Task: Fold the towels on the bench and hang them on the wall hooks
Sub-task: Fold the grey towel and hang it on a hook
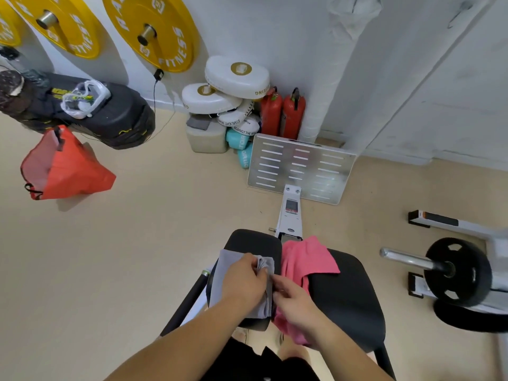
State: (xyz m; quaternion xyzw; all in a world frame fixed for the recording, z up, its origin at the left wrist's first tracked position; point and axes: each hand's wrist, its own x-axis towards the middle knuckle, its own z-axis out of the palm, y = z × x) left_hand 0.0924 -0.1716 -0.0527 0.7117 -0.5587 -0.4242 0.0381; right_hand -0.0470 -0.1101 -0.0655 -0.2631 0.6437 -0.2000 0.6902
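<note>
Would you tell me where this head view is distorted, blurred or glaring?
Head view: the wide lens bends the white pipe; the black weight plate at the right edge is smeared; the metal footplate carries a soft glare patch; the left hand, right hand and grey towel look fairly sharp.

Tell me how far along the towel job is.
Nothing looks finished. In hand: the grey towel lies partly folded on the bench, left hand gripping its bunched edge, right hand at the same edge. Still to do: the pink towel lies crumpled beside it, unfolded, and neither towel is hung; no hooks show.
</note>
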